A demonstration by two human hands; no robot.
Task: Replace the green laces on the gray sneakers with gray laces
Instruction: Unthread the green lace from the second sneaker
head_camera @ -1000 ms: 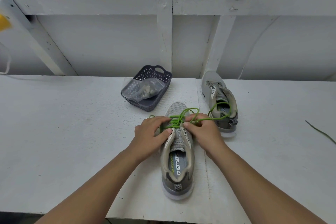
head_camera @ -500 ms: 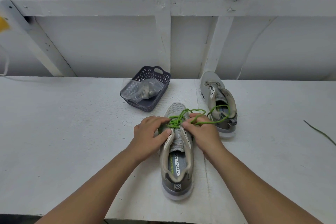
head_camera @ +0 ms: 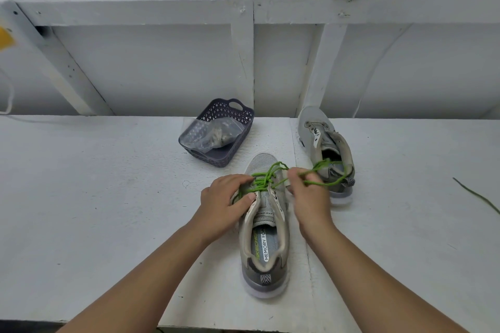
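At the counter's near middle, just toward 6 o'clock of centre, the near gray sneaker stands toe-away with its green lace part loosened across the upper eyelets. From here the likeliest trouble is a snag: the slack loops are bunched over the tongue, and a hard pull toward 3 o'clock could cinch them into a knot rather than free them. The same pull could drag the shoe sideways if the steadying grip slackens, and the trailing end, which lies across the second sneaker at 2 o'clock, could catch on its collar.

The left hand clasps the shoe's left side, thumb pressed on the eyelet strip, fingers curled over the laces. The right hand is raised slightly, its fingers pinched together on a strand of the lace, wrist angled inward. Both forearms reach in from 6 o'clock.

Toward 11 o'clock sits a dark basket holding a clear bag, probably the gray laces. Another dark strand lies at 3 o'clock.
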